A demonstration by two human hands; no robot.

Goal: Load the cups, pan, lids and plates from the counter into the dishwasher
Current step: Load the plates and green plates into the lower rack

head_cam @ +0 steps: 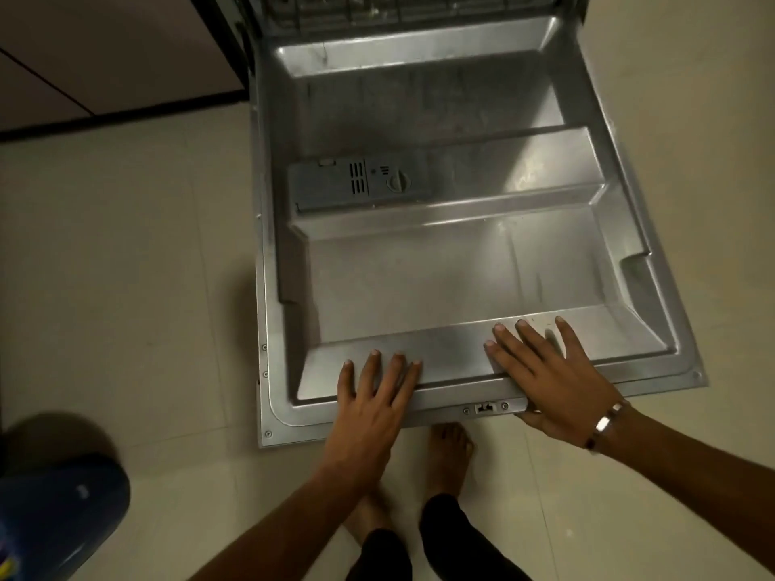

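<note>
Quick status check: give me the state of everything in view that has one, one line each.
dishwasher door: fully open, lying flat, nothing on it but the hands.
detergent dispenser: lid closed.
lower rack: pushed inside; contents cannot be told.
left hand: open, fingers flat on the door's front edge.
right hand: open, fingers spread on the same edge.

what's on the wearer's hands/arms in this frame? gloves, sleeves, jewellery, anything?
No gloves and no sleeves in view: both forearms are bare up to the frame edge. The left hand wears nothing visible. The right hand has a shiny silver metal bangle at the wrist, a plain band with no visible markings. No rings show on any finger of either hand.
</note>
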